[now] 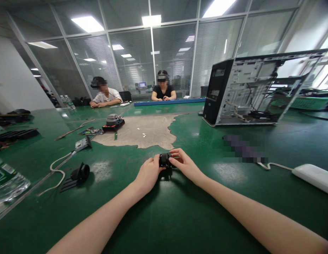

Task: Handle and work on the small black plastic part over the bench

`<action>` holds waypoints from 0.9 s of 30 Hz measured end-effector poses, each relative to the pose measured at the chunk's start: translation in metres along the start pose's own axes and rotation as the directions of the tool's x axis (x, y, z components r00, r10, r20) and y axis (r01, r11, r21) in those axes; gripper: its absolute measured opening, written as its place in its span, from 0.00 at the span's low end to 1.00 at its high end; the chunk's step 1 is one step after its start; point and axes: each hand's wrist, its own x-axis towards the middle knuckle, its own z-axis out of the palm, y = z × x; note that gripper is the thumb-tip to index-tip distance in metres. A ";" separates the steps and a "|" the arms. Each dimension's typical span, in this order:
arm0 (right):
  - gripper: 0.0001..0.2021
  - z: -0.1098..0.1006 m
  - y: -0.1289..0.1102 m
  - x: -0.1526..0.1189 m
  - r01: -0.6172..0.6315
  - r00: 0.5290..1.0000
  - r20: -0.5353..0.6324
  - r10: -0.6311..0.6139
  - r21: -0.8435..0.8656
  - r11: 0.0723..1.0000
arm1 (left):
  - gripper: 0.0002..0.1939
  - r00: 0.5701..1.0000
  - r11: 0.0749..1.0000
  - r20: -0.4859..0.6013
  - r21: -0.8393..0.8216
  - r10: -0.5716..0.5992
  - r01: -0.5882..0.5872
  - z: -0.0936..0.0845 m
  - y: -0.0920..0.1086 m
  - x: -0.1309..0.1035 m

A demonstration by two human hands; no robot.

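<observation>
Forearms (108, 220) of yours reach in from the lower corners over a green tabletop (164, 218), and your hands meet in front of you. Your left hand (149, 173) grips the left side of a small black part (164, 160), its fingers curled around that end. Your right hand (187, 165) pinches the same part from the right, thumb against its near side and the other fingers bent over the top. The part sits between your hands, close above the tabletop; you cannot tell from this view whether its underside touches.

To your left stands a clear bottle (10, 180) with a green label, and between it and your left hand lies a black bracket (80, 173) with a round end. On your right rests a white block (315, 177), its cable running to a dark purple item (243, 149) that is blurred out. Beyond the bracket you have a metal box (82, 144), then a circuit board (93, 131) just beside a black-and-red unit (113, 125). A bare, ragged patch (150, 132) shows past your hands.

Farther right, an opened computer case (230, 93) stands upright. Across the table, two people (164, 92) sit wearing headsets, before a glass partition (174, 53).
</observation>
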 end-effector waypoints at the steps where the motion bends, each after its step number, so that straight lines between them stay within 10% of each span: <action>1: 0.12 0.000 0.000 0.000 -0.010 1.000 -0.004 0.010 -0.023 1.000 | 0.17 1.000 1.000 -0.001 0.000 0.001 -0.001 0.000 0.000 0.000; 27: 0.14 0.002 0.004 0.001 -0.009 0.999 -0.033 0.008 -0.021 1.000 | 0.15 1.000 0.999 0.003 -0.035 -0.003 0.003 0.000 0.000 0.000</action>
